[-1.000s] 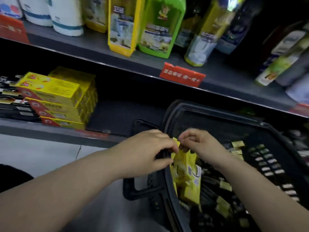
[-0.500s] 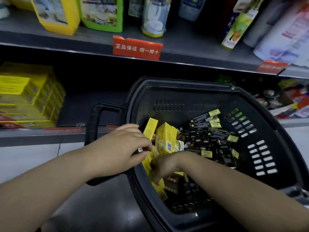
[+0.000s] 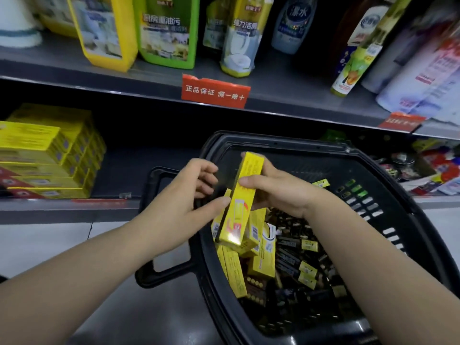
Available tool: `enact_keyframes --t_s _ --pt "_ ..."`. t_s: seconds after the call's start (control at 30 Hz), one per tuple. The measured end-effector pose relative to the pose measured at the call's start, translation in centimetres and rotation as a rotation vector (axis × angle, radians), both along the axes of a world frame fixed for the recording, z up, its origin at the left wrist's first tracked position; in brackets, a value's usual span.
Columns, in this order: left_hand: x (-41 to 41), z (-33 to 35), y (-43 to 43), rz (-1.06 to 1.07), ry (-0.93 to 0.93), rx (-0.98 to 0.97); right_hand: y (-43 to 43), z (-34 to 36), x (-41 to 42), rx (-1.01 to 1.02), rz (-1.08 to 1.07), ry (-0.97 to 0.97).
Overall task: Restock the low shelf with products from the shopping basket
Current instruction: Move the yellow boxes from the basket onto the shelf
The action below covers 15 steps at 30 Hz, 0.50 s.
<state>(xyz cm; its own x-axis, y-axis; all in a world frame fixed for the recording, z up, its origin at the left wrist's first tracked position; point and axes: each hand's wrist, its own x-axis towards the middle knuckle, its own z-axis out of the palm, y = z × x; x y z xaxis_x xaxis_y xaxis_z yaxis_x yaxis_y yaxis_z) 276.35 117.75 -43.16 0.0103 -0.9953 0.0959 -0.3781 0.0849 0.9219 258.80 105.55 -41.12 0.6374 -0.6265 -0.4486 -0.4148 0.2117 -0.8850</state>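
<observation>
Yellow carton [image 3: 239,215] is hanging over the shopping basket [image 3: 273,140], my right hand [image 3: 281,192] gripping it and my left hand [image 3: 189,195] touching it by the thumb, whether it's gripping unclear. I'm judging the pick done; next I'm needing a leftward carry to the low shelf [image 3: 139,170].

The low shelf [image 3: 146,175] carries stacked yellow boxes [image 3: 42,150] at its left end. The upper shelf [image 3: 286,93] above holds cleaner bottles [image 3: 166,28].
</observation>
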Motion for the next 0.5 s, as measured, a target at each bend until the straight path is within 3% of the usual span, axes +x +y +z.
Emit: enact_keyframes --t_s 0.07,0.2,0.27,0.4,0.5 --pt "0.4 0.7 0.0 0.038 0.083 0.056 0.3 1.2 0.6 -0.028 -0.146 -0.141" --pt "1.7 1.8 0.4 0.06 0.053 0.002 1.1 2.4 2.2 -0.055 -0.275 -0.275" --pt "3.0 2.1 0.4 0.109 0.021 -0.073 1.4 2.3 2.7 -0.103 -0.229 -0.242" --pt "5.9 2.4 0.7 0.15 -0.017 -0.099 1.5 3.0 3.0 -0.495 0.029 -0.026" --pt "7.8 2.2 1.4 0.119 -0.025 -0.082 1.7 3.5 4.1 -0.636 0.151 0.016"
